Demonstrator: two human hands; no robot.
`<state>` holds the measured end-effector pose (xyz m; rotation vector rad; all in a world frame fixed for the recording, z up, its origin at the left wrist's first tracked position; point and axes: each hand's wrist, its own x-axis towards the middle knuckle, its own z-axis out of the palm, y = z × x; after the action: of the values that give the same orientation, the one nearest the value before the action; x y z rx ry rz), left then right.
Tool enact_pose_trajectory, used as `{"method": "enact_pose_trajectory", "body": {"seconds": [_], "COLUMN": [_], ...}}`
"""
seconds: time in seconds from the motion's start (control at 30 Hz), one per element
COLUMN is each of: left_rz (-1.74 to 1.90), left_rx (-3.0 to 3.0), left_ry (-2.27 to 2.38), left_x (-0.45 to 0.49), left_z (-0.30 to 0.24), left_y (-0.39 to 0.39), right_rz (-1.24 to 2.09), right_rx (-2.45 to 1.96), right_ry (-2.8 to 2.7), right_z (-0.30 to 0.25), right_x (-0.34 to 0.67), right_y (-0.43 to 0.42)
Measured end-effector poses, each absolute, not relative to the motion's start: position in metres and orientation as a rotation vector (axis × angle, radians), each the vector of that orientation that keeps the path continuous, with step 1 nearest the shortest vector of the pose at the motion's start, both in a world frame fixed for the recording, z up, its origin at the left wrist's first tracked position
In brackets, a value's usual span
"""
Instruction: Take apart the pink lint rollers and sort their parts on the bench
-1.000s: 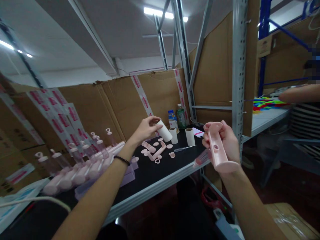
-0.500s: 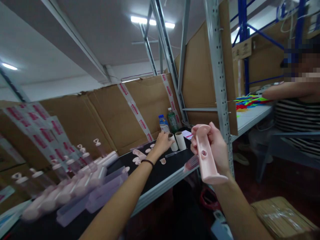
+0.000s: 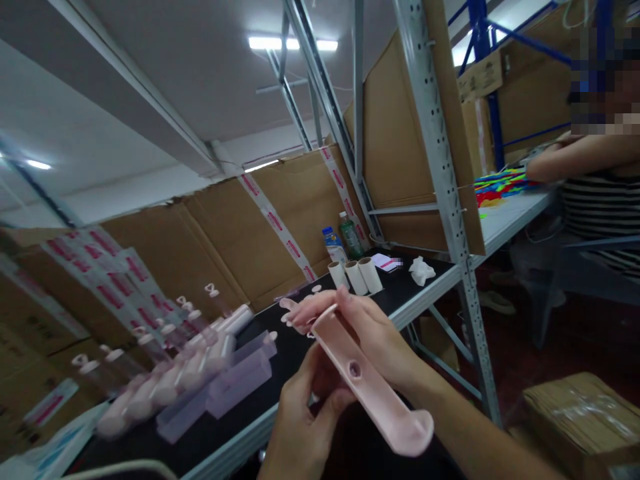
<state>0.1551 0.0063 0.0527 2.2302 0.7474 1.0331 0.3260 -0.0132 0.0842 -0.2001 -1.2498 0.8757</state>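
Observation:
My right hand (image 3: 375, 330) grips a pale pink trough-shaped plastic piece (image 3: 373, 397) with a flared end and a small round hole near its middle. The piece slants from upper left to lower right, close to the camera. Below its upper part is my left hand (image 3: 300, 413), with thumb and fingers curled together beside its underside. What the left fingers hold is hidden. Beyond the hands, small pink parts (image 3: 289, 305) lie on the black tabletop (image 3: 295, 357), partly covered by my right fingers.
Three white tubes (image 3: 370, 275) stand at the back near two bottles (image 3: 351, 235) and crumpled white paper (image 3: 422, 271). Pink cylinders with clear wands (image 3: 170, 380) line the left, beside translucent purple trays (image 3: 240, 383). A metal post (image 3: 440, 133) rises at right; another person (image 3: 600, 200) sits beyond.
My left hand has drawn back from beside the white tubes to the pink piece. My right hand has brought the piece left and tilted it. The view has shifted, showing the third tube.

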Motion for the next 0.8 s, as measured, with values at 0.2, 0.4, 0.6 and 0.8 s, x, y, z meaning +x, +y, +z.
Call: {"method": "enact_pose_trajectory", "body": {"seconds": [0.2,0.4,0.6,0.8], "left_rz": [1.371,1.398,1.312,1.251], "left_rx": [2.449,2.308,2.010,2.021], "left_ry": [1.130,1.321,1.305,1.221], "left_x": [0.104,0.075,0.055,0.052], "left_z": [0.034,0.005,-0.011,-0.007], "left_y": [-0.006,-0.033,-0.048,-0.051], "right_rz": [0.720,0.418,0.172,0.207], "right_rx": [-0.679,-0.966,-0.999,-0.849], "right_ry": [-1.905,-2.165,-2.287,-2.389], "right_z": [0.083,0.075,0.070,0.076], "right_x": [0.322,0.296,0.282,0.282], "right_y": [-0.039,-0.049,-0.062,-0.072]}}
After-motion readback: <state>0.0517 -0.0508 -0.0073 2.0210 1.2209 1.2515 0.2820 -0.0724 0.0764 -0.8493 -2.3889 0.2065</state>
